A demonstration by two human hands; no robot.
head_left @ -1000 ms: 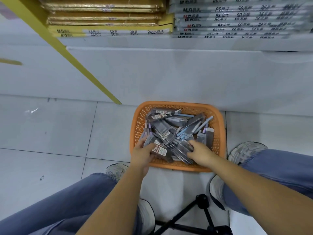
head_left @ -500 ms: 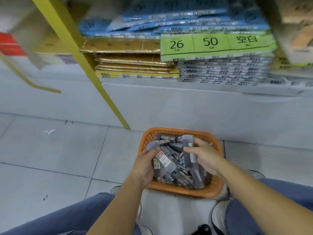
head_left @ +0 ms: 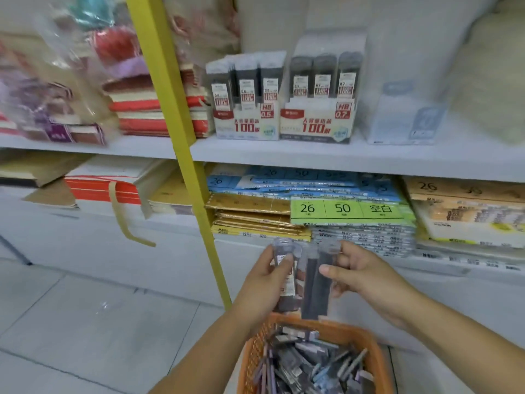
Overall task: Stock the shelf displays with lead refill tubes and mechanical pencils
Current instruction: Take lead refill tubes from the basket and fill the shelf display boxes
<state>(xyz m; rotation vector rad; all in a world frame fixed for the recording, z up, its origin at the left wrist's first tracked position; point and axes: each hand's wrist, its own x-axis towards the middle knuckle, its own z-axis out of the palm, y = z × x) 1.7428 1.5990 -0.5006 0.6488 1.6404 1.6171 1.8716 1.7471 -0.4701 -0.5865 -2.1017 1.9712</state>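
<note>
"Hovering above the basket (head_left: 379,356) at six o'clock?"
"Yes. Left grip (head_left: 262,284) clasps one lead tube (head_left: 285,302), right grip (head_left: 362,270) pinches two dark tubes (head_left: 315,288). Read the labels, then slot each upright into the matching 0.5 box (head_left: 246,122) or 0.7 box (head_left: 316,125) at twelve o'clock."

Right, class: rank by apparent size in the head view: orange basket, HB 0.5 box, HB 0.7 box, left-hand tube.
1. orange basket, though nearness inflates it.
2. HB 0.7 box and HB 0.5 box, about alike.
3. tube in the left hand.
</note>
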